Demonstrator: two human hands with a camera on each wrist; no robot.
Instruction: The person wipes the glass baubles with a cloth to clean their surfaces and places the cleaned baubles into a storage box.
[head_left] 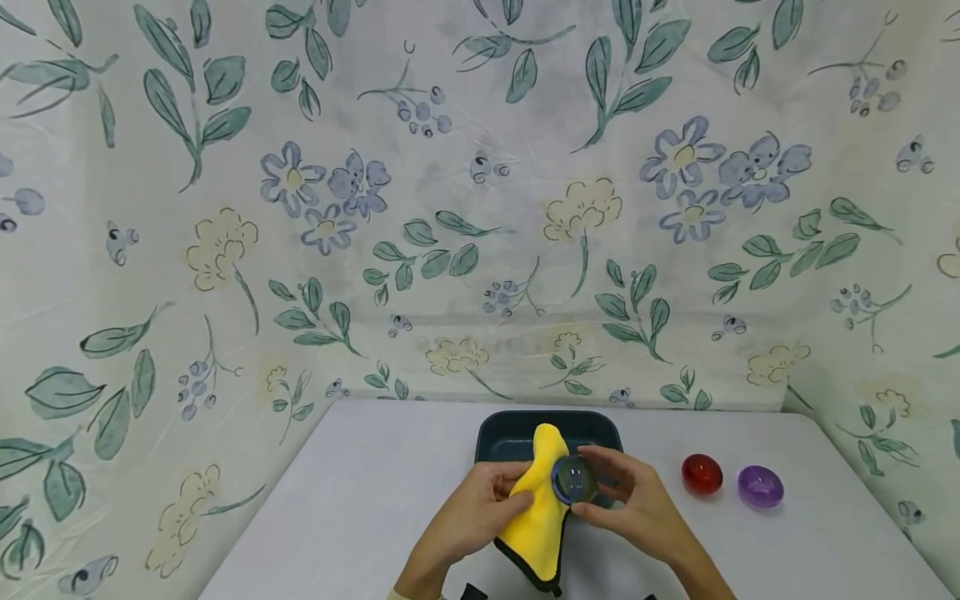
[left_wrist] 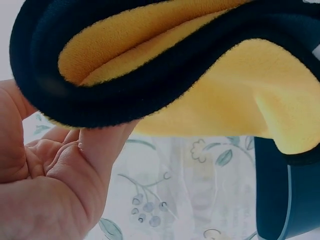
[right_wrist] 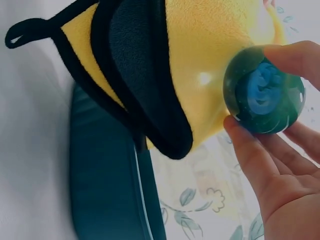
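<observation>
My left hand (head_left: 480, 507) pinches a yellow cloth (head_left: 531, 542) with dark edging, thumb in front. Folded over in loops, the cloth (left_wrist: 205, 110) hangs down toward me, and a small dark hanging loop shows in the right wrist view. Between the thumb and fingers of my right hand (head_left: 639, 507) is a clear glass-like ball (head_left: 576, 479), held right at the cloth's right edge. Inside the ball (right_wrist: 265, 92) a blue, rose-like shape shows through. Both hands are in front of a dark teal container (head_left: 504, 429), whose near side is mostly hidden.
To the right of my right hand, a shiny red ball (head_left: 702, 474) and a purple ball (head_left: 761, 486) lie on the white table (head_left: 360, 475). A floral-patterned sheet (head_left: 480, 275) hangs behind the table and at both sides.
</observation>
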